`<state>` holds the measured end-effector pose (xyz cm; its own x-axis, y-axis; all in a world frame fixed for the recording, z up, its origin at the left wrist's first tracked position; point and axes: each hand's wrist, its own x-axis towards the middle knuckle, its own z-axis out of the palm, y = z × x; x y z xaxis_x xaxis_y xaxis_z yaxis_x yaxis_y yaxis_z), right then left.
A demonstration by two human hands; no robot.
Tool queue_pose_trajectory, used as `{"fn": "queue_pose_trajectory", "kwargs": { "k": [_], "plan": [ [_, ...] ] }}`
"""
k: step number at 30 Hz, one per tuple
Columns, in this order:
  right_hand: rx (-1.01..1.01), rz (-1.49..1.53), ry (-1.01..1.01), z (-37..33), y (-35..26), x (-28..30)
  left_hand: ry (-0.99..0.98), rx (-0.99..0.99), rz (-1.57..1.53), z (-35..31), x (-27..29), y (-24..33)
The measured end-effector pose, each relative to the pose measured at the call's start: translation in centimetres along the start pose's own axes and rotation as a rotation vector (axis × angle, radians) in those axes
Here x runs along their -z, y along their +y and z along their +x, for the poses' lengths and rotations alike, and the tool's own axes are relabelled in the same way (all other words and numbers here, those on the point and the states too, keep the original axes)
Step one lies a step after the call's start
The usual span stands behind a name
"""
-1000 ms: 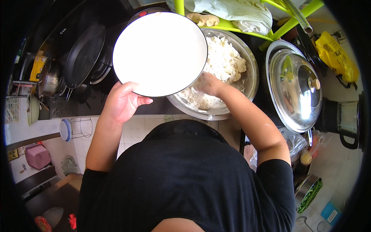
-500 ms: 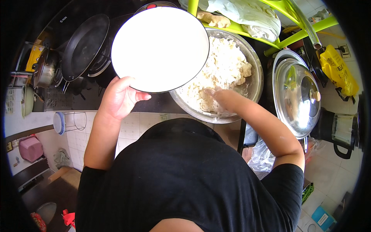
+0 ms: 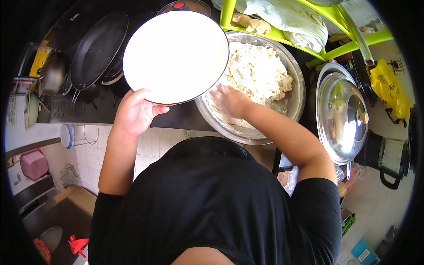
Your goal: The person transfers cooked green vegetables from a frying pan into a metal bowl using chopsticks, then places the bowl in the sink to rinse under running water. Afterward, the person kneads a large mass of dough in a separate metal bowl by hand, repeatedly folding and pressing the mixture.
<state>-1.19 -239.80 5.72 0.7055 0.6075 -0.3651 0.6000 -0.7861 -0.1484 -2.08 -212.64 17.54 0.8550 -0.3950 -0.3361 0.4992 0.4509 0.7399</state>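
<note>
My left hand point(image 3: 136, 110) grips the lower edge of a round white bowl point(image 3: 176, 57) with a thin dark rim. The bowl's inside is too bright to show any contents. It is held up at the left of a large metal basin point(image 3: 297, 115) and overlaps its upper left edge. Clumpy, pale floury dough point(image 3: 260, 73) fills much of the basin. My right hand point(image 3: 230, 102) is inside the basin at its left wall, beside the dough. Its fingers are smeared by motion, so whether they hold anything cannot be told.
At the left, a black frying pan point(image 3: 100, 51) and a metal pot point(image 3: 54, 73) stand at the stove. A green rack point(image 3: 282, 37) with ginger point(image 3: 251, 23) and a plastic bag point(image 3: 291, 20) is behind the basin. A glass lid point(image 3: 342, 117) leans at the right.
My right hand has moved left, from the dough to the basin's left wall. The white bowl has shifted slightly left, still in my left hand.
</note>
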Motion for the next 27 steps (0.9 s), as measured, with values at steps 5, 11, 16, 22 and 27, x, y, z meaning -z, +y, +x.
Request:
{"fn": "queue_pose_trajectory", "kwargs": {
  "k": [5,11,16,22,27],
  "plan": [
    [0.173,0.04,0.058,-7.1,3.5,-0.9,0.082,0.006,-0.045,-0.8,1.3,-0.7],
    [-0.318,0.436,-0.214,-2.8,0.8,-0.5,0.159,-0.003,-0.038,-1.2,1.1,-0.9],
    [-0.284,0.442,0.058,2.5,1.7,4.3,0.184,-0.015,-0.019,-1.5,1.2,-0.6],
    [0.124,0.055,0.101,-0.9,2.1,-1.8,0.128,0.012,-0.03,-1.2,0.8,-1.0],
    [-0.169,0.3,-0.034,-8.9,4.8,0.0,0.108,0.047,0.001,-1.5,0.1,-1.3]
  ]
}}
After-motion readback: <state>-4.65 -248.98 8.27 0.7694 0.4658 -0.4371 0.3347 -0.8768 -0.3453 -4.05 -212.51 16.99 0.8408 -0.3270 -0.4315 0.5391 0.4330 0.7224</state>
